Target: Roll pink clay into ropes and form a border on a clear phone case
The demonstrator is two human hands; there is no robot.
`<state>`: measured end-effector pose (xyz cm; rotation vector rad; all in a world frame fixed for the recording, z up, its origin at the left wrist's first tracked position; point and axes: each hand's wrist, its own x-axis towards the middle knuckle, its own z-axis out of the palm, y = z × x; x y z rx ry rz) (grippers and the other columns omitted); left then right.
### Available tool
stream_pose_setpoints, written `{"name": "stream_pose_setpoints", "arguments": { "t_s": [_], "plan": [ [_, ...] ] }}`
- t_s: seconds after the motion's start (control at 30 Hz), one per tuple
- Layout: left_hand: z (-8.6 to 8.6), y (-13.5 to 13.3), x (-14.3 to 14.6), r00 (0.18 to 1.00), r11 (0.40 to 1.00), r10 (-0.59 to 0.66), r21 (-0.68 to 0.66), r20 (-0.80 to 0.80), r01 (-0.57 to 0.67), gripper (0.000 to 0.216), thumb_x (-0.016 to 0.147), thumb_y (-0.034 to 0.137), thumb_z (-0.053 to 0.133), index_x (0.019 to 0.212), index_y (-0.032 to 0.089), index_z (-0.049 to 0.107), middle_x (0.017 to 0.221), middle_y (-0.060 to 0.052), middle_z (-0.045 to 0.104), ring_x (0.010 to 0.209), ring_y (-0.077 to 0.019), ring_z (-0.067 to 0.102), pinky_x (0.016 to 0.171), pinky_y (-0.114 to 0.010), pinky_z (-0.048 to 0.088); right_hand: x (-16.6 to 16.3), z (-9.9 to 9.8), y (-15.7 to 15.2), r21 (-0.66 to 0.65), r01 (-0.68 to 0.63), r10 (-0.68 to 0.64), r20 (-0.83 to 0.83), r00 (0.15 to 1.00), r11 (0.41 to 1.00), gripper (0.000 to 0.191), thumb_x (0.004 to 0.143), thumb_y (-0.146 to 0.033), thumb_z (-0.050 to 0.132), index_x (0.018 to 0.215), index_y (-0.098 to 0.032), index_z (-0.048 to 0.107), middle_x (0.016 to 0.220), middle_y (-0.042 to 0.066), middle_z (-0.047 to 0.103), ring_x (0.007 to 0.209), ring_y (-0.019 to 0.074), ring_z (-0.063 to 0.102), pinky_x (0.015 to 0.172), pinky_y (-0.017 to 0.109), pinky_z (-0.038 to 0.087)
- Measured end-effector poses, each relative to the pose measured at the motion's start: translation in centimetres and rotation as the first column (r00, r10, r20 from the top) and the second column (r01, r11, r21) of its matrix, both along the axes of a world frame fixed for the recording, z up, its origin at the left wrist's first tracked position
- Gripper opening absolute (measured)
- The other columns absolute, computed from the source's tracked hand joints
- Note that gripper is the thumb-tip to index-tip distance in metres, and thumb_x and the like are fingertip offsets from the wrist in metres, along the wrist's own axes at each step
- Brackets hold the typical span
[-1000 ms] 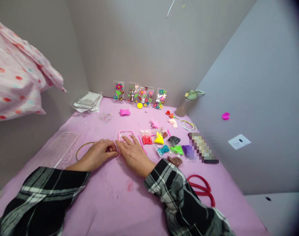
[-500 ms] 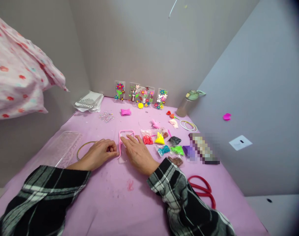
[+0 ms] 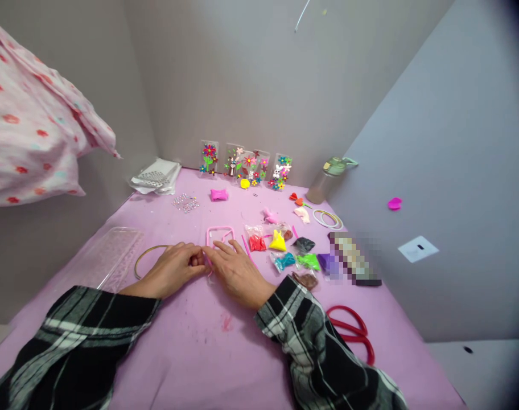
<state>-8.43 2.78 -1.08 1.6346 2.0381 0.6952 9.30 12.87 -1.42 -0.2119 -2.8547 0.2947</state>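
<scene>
A clear phone case point(image 3: 219, 233) lies flat on the pink tabletop point(image 3: 191, 364), straight ahead of the person and partly covered by their hands. A pink strip point(image 3: 207, 234) follows its far edge and runs down its left side. The edging looks partly complete: the far edge is lined, the near end seems clear and bare, and the right side is too covered to judge. The left hand point(image 3: 178, 266) sits at the case's left edge, fingers curled and tips together; whether they pinch the strip cannot be told. The right hand point(image 3: 240, 274) reaches over the case, fingers fanned apart, one tip meeting the left hand at that edge. A loose pink strip point(image 3: 250, 251) lies just right of the case, apparently unused. Further right are small clay packets, among them red point(image 3: 256, 241) and yellow point(image 3: 278, 241). Clear panels point(image 3: 209, 158) decorated with colourful flowers stand against the back wall, their decoration seemingly finished.
</scene>
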Motion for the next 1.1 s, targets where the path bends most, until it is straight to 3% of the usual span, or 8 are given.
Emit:
{"name": "stream_pose_setpoints", "arguments": {
  "t_s": [0.23,0.5,0.63,0.8,0.93,1.1],
  "plan": [
    [0.3,-0.2,0.1,1.0,1.0,0.011,-0.008,-0.021,-0.011,0.03,0.085,0.048,0.063,0.07,0.023,0.06,0.073,0.001,0.064,0.076,-0.0209,0.056,0.071,-0.033,0.037,1.1,0.7,1.5,-0.025,0.194,-0.196,-0.131,0.972,0.981,0.045,0.101,-0.007,0.037,0.144,-0.011,0.046,0.131,0.017,0.068,0.131,0.0263,0.056,0.116,0.054,0.034],
    [0.1,-0.2,0.2,0.999,0.999,0.009,0.039,-0.053,-0.007,0.031,0.083,0.049,0.067,0.068,0.023,0.06,0.072,0.0,0.065,0.075,-0.0211,0.056,0.071,-0.034,0.036,2.2,1.6,2.3,-0.054,0.278,-0.284,-0.195,0.939,0.959,0.039,0.099,-0.007,0.04,0.136,-0.014,0.054,0.113,0.013,0.074,0.108,0.0271,0.063,0.106,0.051,0.042],
    [-0.1,-0.2,-0.3,0.999,0.993,0.008,0.118,-0.047,-0.002,0.032,0.094,0.046,0.052,0.076,0.023,0.065,0.079,-0.002,0.067,0.08,-0.0225,0.056,0.078,-0.036,0.04,2.4,1.4,1.2,-0.059,0.209,-0.217,-0.18,0.959,0.976,0.038,0.1,-0.007,0.04,0.135,-0.012,0.055,0.116,0.014,0.073,0.111,0.0261,0.062,0.105,0.049,0.045],
    [-0.8,0.0,-0.7,1.0,0.973,-0.013,0.232,-0.025,0.018,0.027,0.096,0.034,0.05,0.115,0.024,0.068,0.098,-0.005,0.069,0.095,-0.0235,0.057,0.087,-0.037,0.045,2.1,1.0,-0.8,-0.058,0.007,-0.013,-0.112,0.994,0.998,0.045,0.099,-0.005,0.041,0.143,-0.013,0.048,0.129,0.015,0.067,0.122,0.0236,0.057,0.105,0.042,0.048],
    [-1.4,0.1,-0.6,0.997,0.962,-0.069,0.264,-0.037,0.076,0.023,0.096,0.028,0.053,0.109,0.025,0.072,0.101,-0.005,0.071,0.1,-0.0236,0.058,0.091,-0.038,0.045,1.9,1.0,-1.6,-0.049,-0.083,0.079,-0.072,0.994,0.995,0.049,0.099,-0.004,0.042,0.146,-0.016,0.045,0.128,0.013,0.068,0.129,0.0227,0.054,0.106,0.042,0.046],
    [-1.8,0.1,-0.6,0.995,0.956,-0.088,0.277,-0.056,0.1,0.019,0.095,0.028,0.056,0.102,0.025,0.074,0.1,-0.004,0.071,0.1,-0.0238,0.059,0.091,-0.038,0.045,2.0,1.2,-1.4,-0.037,-0.055,0.053,-0.053,0.997,0.998,0.042,0.1,-0.006,0.042,0.139,-0.014,0.052,0.117,0.012,0.071,0.12,0.0238,0.057,0.106,0.042,0.046]
  ]
}}
